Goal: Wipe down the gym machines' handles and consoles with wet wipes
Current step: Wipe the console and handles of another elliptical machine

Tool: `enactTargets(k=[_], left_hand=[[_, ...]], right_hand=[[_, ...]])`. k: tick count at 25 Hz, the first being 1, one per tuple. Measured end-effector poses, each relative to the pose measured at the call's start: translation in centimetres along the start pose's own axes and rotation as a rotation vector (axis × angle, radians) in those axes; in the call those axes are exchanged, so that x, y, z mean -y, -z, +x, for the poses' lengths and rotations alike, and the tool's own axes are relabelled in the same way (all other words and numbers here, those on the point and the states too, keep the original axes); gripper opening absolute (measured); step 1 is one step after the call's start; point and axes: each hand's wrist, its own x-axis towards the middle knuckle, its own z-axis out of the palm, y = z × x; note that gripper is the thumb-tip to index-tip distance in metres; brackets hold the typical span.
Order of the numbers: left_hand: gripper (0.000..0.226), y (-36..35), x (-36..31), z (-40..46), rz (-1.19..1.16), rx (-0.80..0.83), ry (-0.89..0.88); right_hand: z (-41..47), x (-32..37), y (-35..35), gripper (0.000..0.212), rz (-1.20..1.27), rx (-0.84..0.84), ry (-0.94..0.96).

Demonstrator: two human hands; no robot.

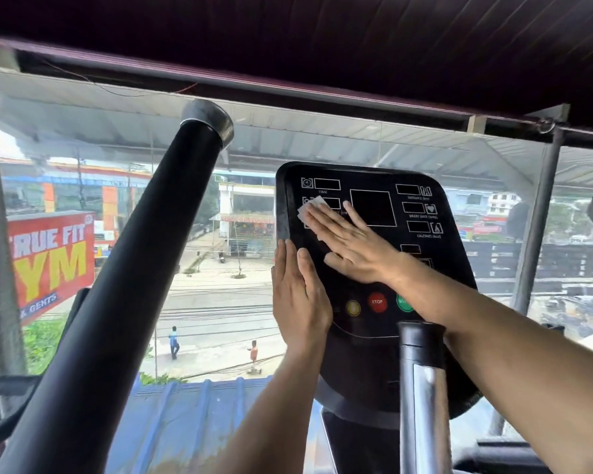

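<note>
Pressing flat at frame centre, the open right hand (351,246) pins the wet wipe (311,211) against the console (439,213) near its upper-left displays, while the console's left edge is steadied by the left hand (297,295), fingers straight. The stop button (377,301) below could be bumped by the forearm, and the wipe could be lost from under flat fingers.

A wide window (220,268) overlooks a daylit street (220,302) below a dark ceiling (322,35).
</note>
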Motion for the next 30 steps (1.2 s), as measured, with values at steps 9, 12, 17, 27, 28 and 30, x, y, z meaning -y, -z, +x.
enactTargets(k=[9,12,17,27,28,30], left_hand=[[0.068,0.7,-0.4,-0.4,-0.239,-0.105,0.075],[0.055,0.6,-0.4,-0.1,-0.172,-0.093,0.105],[0.042,1.6,0.5,0.1,-0.058,-0.031,0.02],[0.044,2.1,2.3,-1.0,-0.083,-0.008,-0.068],[0.045,2.0,2.5,-1.0,-0.068,-0.002,-0.076],[0.046,1.8,2.5,-0.8,-0.008,0.02,-0.084]], right_hand=[[2.5,1.3,0.4,0.082,0.167,0.007,-0.095],[-0.4,3.8,0.1,0.083,0.184,-0.01,-0.109],[-5.0,6.5,-0.1,0.086,0.201,0.068,-0.137],[-3.8,4.2,1.0,0.084,0.145,0.115,-0.18],[-3.3,4.4,0.8,0.084,0.162,0.091,-0.205],[-3.0,5.4,0.1,0.084,0.212,0.041,-0.265]])
